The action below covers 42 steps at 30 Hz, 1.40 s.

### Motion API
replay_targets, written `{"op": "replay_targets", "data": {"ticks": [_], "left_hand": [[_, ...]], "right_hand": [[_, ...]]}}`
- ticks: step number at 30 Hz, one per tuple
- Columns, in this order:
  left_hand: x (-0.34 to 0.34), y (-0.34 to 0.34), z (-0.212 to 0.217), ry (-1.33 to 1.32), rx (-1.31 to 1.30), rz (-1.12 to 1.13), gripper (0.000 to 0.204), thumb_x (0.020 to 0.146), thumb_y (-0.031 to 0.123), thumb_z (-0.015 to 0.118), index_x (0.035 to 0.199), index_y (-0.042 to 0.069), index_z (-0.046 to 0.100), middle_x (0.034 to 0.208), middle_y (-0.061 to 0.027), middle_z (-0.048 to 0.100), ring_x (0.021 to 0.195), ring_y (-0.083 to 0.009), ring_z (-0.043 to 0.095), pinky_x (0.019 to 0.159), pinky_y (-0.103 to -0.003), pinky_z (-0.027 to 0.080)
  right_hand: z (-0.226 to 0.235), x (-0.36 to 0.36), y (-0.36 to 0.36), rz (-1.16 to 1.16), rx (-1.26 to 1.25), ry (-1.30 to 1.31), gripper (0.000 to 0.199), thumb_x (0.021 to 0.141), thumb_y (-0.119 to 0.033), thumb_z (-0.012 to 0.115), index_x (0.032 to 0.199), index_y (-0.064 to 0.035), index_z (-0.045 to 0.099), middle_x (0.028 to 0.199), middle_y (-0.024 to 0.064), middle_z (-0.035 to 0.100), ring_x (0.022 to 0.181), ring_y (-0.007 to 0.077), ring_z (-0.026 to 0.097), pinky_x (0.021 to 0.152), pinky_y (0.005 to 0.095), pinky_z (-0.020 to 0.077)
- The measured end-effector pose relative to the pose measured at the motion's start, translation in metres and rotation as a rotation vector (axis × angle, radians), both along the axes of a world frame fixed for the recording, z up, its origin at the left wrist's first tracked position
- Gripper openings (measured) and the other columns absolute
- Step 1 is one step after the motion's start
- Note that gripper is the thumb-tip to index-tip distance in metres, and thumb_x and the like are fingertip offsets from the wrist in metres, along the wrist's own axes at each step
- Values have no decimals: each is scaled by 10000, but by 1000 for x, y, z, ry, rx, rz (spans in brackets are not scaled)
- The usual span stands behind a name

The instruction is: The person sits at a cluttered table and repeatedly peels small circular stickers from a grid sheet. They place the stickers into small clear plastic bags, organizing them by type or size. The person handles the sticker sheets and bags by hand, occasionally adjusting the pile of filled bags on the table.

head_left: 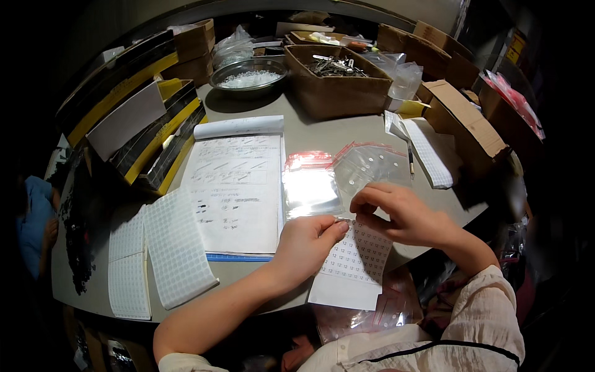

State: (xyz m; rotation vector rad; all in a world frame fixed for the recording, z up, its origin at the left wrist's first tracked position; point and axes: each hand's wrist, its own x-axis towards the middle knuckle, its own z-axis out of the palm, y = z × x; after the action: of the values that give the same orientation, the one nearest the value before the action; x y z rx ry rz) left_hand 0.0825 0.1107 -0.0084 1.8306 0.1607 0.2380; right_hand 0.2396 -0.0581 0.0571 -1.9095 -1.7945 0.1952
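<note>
Darkness rims the room around us, and our grey worktop (328,131) fills the middle. We take the middle of our view as the middle of a clock. At 10 o'clock we see big black and yellow boxes (124,93). At 1 o'clock stands a brown box (334,99), with a heap of metal bits (338,66) in it. At 9 o'clock lies a paper pad (238,192) with writing on it, its top rolled back. At 11 o'clock sits a round bowl (248,92) with lots of tiny pale bits (248,79) inside. At 8 o'clock we have long white sheets (176,248) full of small marks.

Our left hand (313,242), between 5 and 6 o'clock, pinches the top of a sticker sheet (350,263) with thumb and finger. That sheet hangs at 5 o'clock, with rows of little print and a plain bottom part. Our right hand (403,214), between 3 and 4 o'clock, is bent over the sheet's top right side; we cannot tell if its fingers hold something. Almost in the middle lie shiny clear bags (312,189) with red tops. More bags (372,164) fan out between 2 and 3 o'clock. Just before 3 o'clock, farther out, lies a thin pen (411,162).
</note>
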Motion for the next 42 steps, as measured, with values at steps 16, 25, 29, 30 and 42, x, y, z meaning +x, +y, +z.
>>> {"op": "replay_targets", "data": {"ticks": [16,25,29,30,42], "left_hand": [[0,-2,5,102,-239,-23,353,1029,241,621,831,-46,674,618,42,479,608,-57,383,528,-289,350],[1,2,0,123,-192,-32,346,1033,254,609,909,-56,701,666,-10,601,626,-71,495,564,-304,426],[1,-5,3,90,-154,-59,333,1028,259,612,965,-52,711,738,-85,698,670,-93,592,611,-318,485],[0,-4,1,70,-168,-62,329,1027,259,613,976,-50,712,755,-102,713,682,-99,610,621,-321,495],[0,-2,-2,93,-49,-69,369,1041,292,585,968,-54,688,760,-138,690,669,-153,603,656,-339,501]], "right_hand": [[-21,-35,-11,-117,132,-537,245,791,-31,754,1007,-27,638,918,95,626,816,268,640,697,372,534],[-8,0,13,27,180,28,154,844,-47,715,969,-14,631,867,101,640,821,252,657,739,340,527],[-34,45,46,54,93,108,170,835,-44,724,972,-11,628,922,108,669,863,267,671,780,354,540],[-38,49,50,76,33,69,173,835,-51,726,973,-12,629,941,111,679,893,269,684,793,355,544],[-13,81,3,-115,-112,250,160,878,-104,688,968,24,654,926,126,709,876,228,716,765,339,567]]}}
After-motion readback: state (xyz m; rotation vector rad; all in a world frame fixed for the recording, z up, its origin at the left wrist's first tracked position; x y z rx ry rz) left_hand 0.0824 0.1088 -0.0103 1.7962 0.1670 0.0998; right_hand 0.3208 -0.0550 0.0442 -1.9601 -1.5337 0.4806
